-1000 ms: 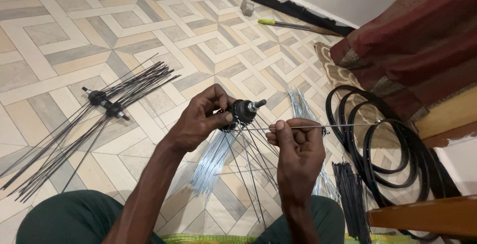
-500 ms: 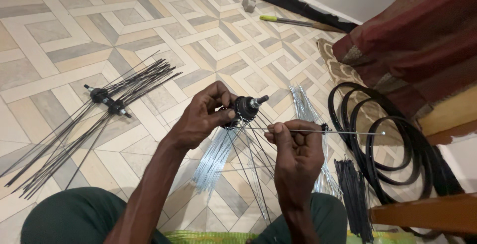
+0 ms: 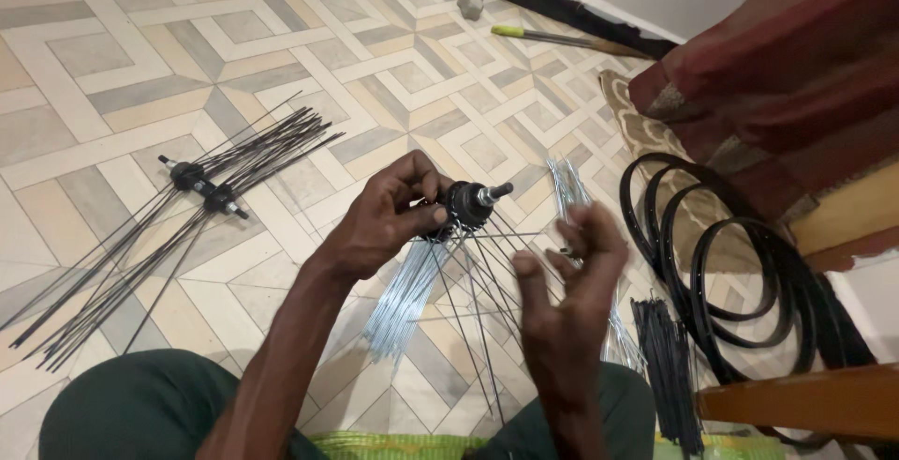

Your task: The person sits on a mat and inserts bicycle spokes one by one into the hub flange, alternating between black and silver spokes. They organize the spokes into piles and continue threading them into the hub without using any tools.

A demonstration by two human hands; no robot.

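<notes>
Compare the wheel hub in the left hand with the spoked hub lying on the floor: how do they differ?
The held hub is gripped by the left hand, lifted; the floor hub lies flat on the tiled floor, untouched. The held hub's spokes hang down; the floor hub's spread sideways. Both are dark with thin spokes.

Spokes (image 3: 407,296), rims (image 3: 740,273) on tiled floor (image 3: 112,76)

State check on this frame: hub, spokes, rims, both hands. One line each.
Left hand: grip closed on the hub.
Hub: held above the floor, axle end pointing right, dark spokes hanging from it.
Right hand: blurred, fingers loosely spread; grip unclear.
Second hub with spokes: lying flat on the floor.
Silver spokes: loose bundle on the floor.
Black rims: stacked flat on the floor.
</notes>
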